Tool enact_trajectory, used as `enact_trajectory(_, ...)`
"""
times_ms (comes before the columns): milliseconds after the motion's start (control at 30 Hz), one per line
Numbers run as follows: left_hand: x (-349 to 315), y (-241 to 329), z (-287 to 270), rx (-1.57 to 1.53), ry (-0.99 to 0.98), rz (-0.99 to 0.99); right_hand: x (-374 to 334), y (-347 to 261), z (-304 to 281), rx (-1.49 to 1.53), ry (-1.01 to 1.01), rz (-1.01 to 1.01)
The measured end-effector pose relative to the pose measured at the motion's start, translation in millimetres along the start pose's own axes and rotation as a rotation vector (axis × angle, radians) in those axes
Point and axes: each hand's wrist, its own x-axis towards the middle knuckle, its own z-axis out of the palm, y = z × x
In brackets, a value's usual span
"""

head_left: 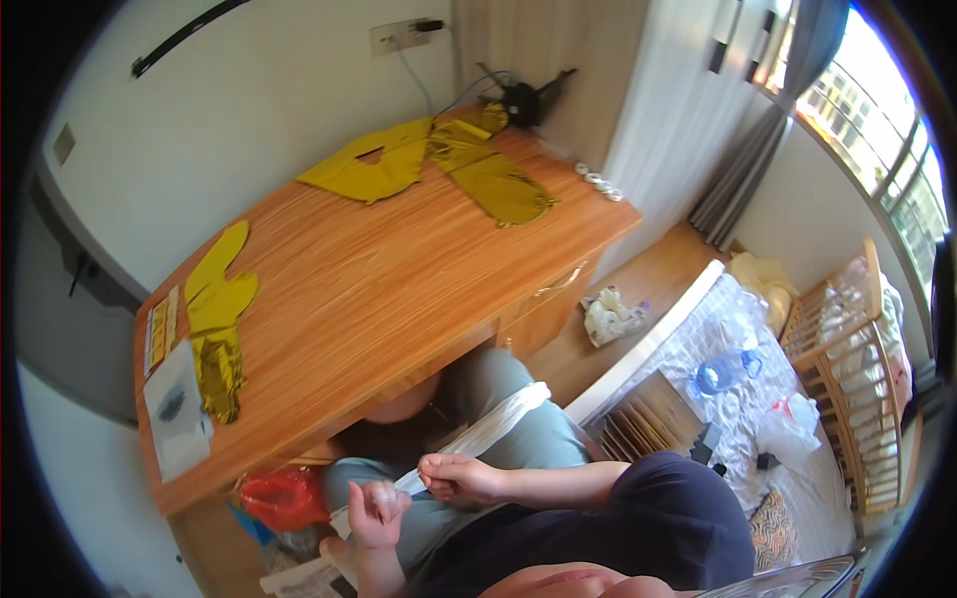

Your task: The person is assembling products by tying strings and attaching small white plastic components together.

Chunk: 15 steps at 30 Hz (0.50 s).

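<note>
A long, thin white strip (498,421), crumpled and see-through in places, lies across my right knee and runs down to my hands over my lap. My right hand (461,478) pinches it with thumb and fingers pressed together. Close by on the left, my left hand (379,510) has its fingers curled and its thumb up, at the strip's lower end; the hold inside those fingers is partly hidden. On the wooden table (399,279) ahead lie flat gold foil balloons: one (214,299) at the left, one (374,159) at the back, another (498,179) to its right.
Small white rolls (598,182) sit at the table's right corner. A white sheet (177,414) lies at its left end. Below are a red plastic bag (282,498) and a white bag (612,317). A bed at right holds a cardboard box (653,419) and a clear bottle (720,375).
</note>
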Motion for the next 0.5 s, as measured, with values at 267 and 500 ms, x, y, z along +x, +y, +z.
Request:
enact_trajectory(267, 6.7, 1.6, 34.2, 0.948, -0.031, 0.151, -4.2, -2.2, 2.9, -0.202, -0.039, 0.049)
enact_trajectory(500, -13.9, -34.2, -54.7, 1.990, 0.122, 0.501, -27.1, -31.8, 15.7, -0.434, -0.215, 0.049)
